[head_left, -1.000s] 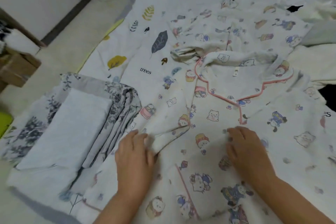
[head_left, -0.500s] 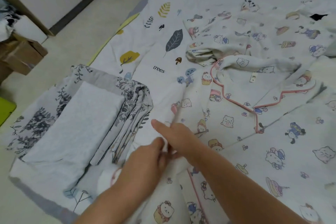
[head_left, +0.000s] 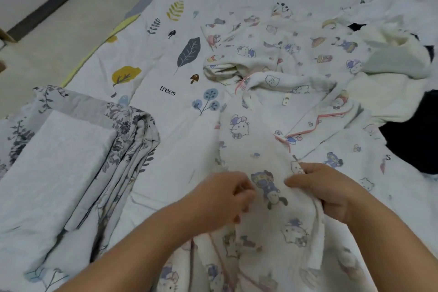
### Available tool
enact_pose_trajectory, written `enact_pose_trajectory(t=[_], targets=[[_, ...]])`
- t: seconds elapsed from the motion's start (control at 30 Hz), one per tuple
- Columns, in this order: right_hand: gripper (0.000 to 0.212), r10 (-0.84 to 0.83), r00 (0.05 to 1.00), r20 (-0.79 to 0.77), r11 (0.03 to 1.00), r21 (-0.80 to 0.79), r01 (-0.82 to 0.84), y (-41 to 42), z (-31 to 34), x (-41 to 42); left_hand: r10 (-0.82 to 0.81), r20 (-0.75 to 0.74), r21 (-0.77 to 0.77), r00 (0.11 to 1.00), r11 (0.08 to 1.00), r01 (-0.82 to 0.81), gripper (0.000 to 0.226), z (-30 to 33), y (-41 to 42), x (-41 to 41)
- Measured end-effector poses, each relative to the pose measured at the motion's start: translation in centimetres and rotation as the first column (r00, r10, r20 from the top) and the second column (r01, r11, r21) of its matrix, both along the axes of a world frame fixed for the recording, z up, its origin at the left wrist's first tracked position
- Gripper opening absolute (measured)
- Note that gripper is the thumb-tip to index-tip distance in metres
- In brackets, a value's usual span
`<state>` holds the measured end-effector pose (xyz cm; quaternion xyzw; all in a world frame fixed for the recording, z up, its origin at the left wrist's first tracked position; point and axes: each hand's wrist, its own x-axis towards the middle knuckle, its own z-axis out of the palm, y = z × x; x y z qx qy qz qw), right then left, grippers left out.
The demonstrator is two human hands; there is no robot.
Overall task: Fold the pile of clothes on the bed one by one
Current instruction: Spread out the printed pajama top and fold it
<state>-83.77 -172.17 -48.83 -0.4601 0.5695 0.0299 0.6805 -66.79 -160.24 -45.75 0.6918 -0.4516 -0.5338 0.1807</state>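
the pajama top lies at the centre of the frame on the bed sheet. left hand and right hand each have their grip clamped on a folded-over panel, probably a sleeve. it looks soft, light and floppy; best held at the edges. the sheet reads "trees".

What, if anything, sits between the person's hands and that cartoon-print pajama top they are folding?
Nothing visible does. The left hand and the right hand both already pinch the pajama top directly, with no other cloth between. The folded stack lies apart to the left on the bedsheet.
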Motion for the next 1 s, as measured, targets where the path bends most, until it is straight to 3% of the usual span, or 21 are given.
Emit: enact_pose_trajectory(t=[0.13,0.2,0.27,0.33,0.4,0.5,0.57,0.63,0.7,0.77,0.83,0.93,1.0], targets=[[0.011,-0.042,0.987,-0.156,0.987,-0.162,0.016,0.1,-2.9,-2.9,0.235,0.411,-0.273,0.881,0.954,-0.127,0.015,-3.5,-4.2,1.3],[0.013,0.014,0.981,-0.193,0.982,-0.184,-0.05,0.6,-4.0,-4.2,0.236,0.533,-0.351,0.812,0.935,-0.041,0.021,-4.7,-6.3,1.7],[0.019,0.036,0.98,-0.195,0.986,-0.151,-0.066,1.1,-4.6,-5.5,0.118,0.647,-0.364,0.753,0.916,0.169,0.033,-5.9,-8.5,2.0],[0.029,0.051,0.976,-0.213,0.992,-0.098,-0.073,1.7,-4.7,-6.9,-0.063,0.762,-0.266,0.644,0.876,0.401,0.05,-6.9,-10.9,2.4],[0.036,0.057,0.98,-0.188,0.998,0.007,-0.057,2.5,-4.6,-8.0,-0.186,0.841,-0.134,0.509,0.838,0.528,0.063,-7.8,-13.1,3.0],[0.048,0.173,0.967,-0.186,0.984,0.085,-0.159,4.2,-4.6,-8.4,-0.281,0.885,0.033,0.372,0.833,0.552,0.054,-8.8,-15.2,3.6],[0.05,0.275,0.915,-0.294,0.958,0.003,-0.287,5.5,-5.3,-8.1,-0.321,0.904,0.135,0.283,0.842,0.523,0.04,-9.0,-15.8,4.0],[0.042,0.319,0.869,-0.378,0.921,-0.093,-0.378,6.5,-5.7,-8.0,-0.334,0.919,0.196,0.209,0.848,0.493,0.032,-8.9,-16.2,4.5],[0.024,0.277,0.906,-0.32,0.938,-0.115,-0.327,6.8,-5.7,-8.9,-0.28,0.947,0.182,0.16,0.873,0.452,0.029,-8.8,-16.5,5.4],[0.019,0.1,0.974,-0.205,0.984,-0.122,-0.127,6.4,-5.3,-10.5,-0.179,0.975,0.116,0.131,0.916,0.383,0.028,-8.7,-16.8,6.7],[0.016,-0.037,0.976,-0.215,0.985,-0.173,-0.001,6.1,-5.1,-12.0,-0.117,0.983,0.07,0.143,0.951,0.302,0.03,-8.9,-17.0,7.4],[0.009,-0.014,0.959,-0.282,0.978,-0.205,-0.046,6.4,-5.7,-13.4,-0.149,0.931,0.072,0.334,0.97,0.232,0.035,-9.4,-17.4,7.2],[0.016,0.036,0.964,-0.262,0.98,-0.18,-0.086,6.8,-5.9,-13.9,-0.227,0.899,0.124,0.374,0.952,0.28,0.036,-9.6,-17.5,7.3]])
